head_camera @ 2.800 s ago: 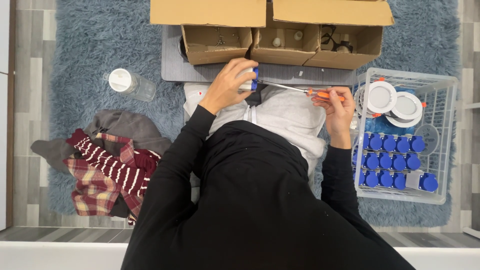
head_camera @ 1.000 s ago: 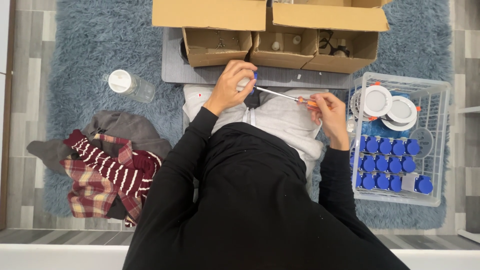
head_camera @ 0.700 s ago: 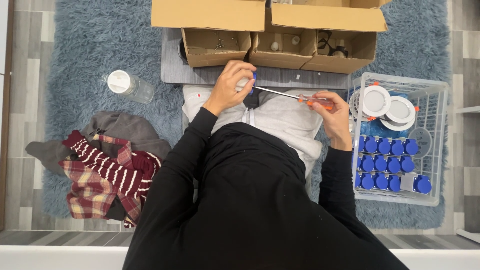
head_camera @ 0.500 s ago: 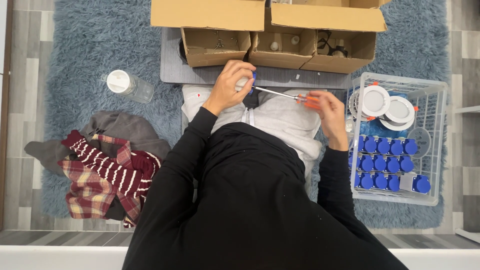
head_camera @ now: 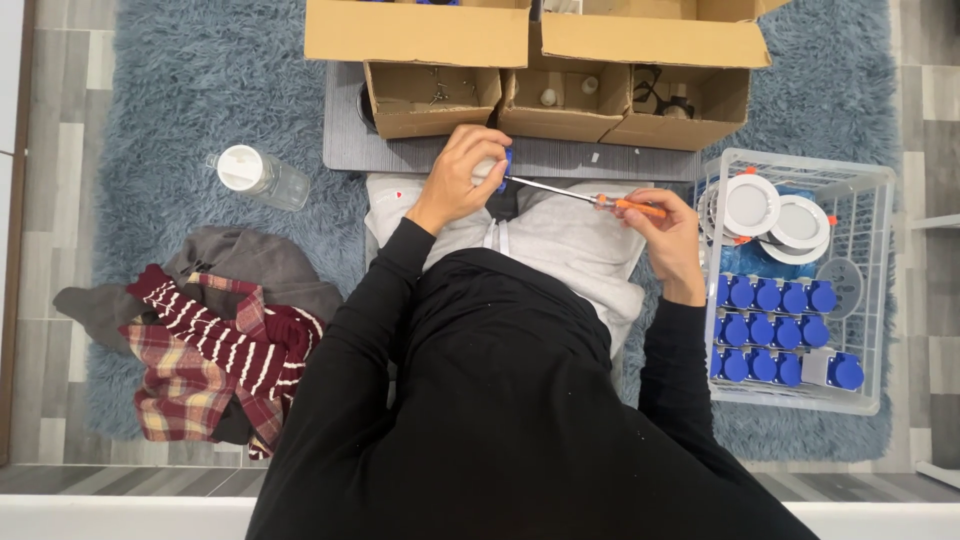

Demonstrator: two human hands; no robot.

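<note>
Head view looked straight down on a person in a black top. At 9 o'clock lay a heap of clothes, striped and plaid in red, on the blue-grey rug. At 3 o'clock stood a white wire basket with rows of blue-capped parts and round white discs above them.

The right hand had its grip closed on the orange handle of a screwdriver, whose shaft ran toward 10 o'clock. The left hand had its grip wrapped round a small white and blue part, mostly hidden by the fingers; the screwdriver tip met it there, just over the grey lap.

Farther out at 10 o'clock lay a clear jar with a white lid. At 12 o'clock sat open brown cardboard boxes, plain-sided, on a grey board.
</note>
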